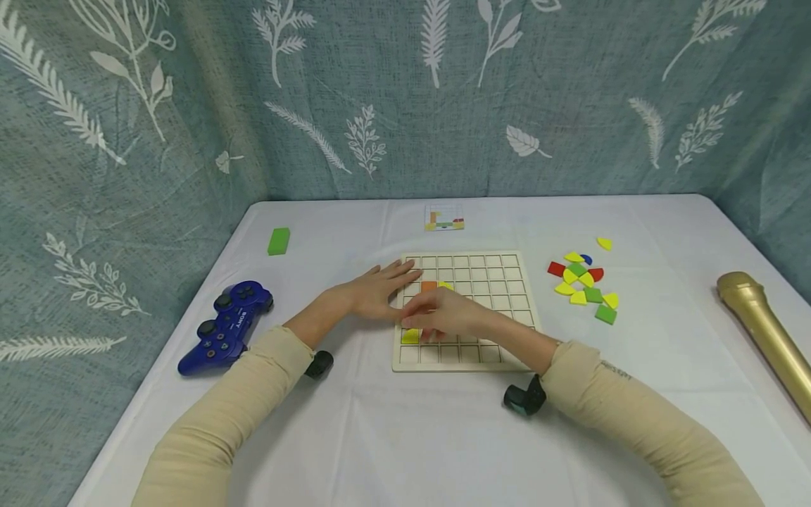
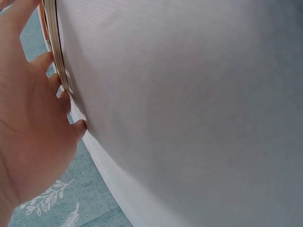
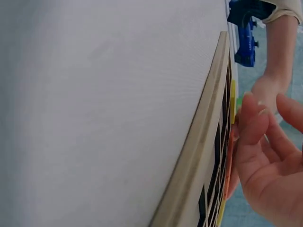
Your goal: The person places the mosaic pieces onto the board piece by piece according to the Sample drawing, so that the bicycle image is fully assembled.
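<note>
A pale board with a square grid (image 1: 494,358) lies mid-table. On it are an orange piece (image 1: 429,286), a yellow piece (image 1: 446,285) beside it, and another yellow piece (image 1: 410,336) near the front left corner. My left hand (image 1: 379,291) rests at the board's left edge with its fingers extended over it. Above the board's left side, my right hand (image 1: 446,313) has loosely bent fingers and covers several squares. In the right wrist view, thumb and fingertips stand apart with nothing visible between them. Low orange pieces (image 3: 230,156) show beside that hand.
A pattern card (image 1: 444,218) lies behind the board. Several coloured shapes (image 1: 593,295) are scattered at right, near a gold microphone (image 1: 767,331). A blue game controller (image 1: 227,327) and a green block (image 1: 279,241) lie on the left.
</note>
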`<state>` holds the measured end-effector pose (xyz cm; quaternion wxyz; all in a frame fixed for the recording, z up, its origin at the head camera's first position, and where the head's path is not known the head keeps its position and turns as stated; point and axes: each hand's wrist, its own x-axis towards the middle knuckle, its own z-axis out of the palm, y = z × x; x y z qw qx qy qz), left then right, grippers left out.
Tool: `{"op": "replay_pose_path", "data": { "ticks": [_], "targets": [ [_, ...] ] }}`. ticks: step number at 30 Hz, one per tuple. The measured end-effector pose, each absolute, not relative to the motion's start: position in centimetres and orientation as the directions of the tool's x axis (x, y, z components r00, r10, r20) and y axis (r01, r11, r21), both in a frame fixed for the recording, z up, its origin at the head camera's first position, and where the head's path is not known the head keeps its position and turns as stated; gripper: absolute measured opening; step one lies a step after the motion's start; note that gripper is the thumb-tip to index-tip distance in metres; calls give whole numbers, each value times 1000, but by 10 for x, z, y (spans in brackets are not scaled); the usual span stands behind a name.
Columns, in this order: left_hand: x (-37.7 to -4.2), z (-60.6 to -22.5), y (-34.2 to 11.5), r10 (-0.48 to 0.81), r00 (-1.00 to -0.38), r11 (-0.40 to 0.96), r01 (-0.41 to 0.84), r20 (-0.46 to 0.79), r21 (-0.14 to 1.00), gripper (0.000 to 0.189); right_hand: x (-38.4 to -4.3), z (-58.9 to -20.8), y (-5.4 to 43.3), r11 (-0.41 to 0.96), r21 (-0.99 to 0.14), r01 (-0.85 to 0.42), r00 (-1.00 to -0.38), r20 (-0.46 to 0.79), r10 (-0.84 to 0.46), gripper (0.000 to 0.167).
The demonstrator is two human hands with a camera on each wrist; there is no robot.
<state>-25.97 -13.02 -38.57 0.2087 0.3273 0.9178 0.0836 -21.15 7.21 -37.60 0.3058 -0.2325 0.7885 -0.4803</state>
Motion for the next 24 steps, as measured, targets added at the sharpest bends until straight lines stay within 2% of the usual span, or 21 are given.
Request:
{"op": "replay_pose_path", "data": {
  "ticks": [12,20,24],
  "targets": [
    [-260,-385,-130,638,-699,770,570,-324,287,89,-214,-374,71,414,-909,-53,-662,-278,-696,27],
    [-258,-385,-129,635,-702,772,561,-323,298,86,-223,-369,89,329,-938,108,-615,-323,-719,35],
    [-259,-386,-129,622,-706,783,548,-338,295,90,-228,-369,106,293,-947,129,-631,-306,-713,42]
  ]
}}
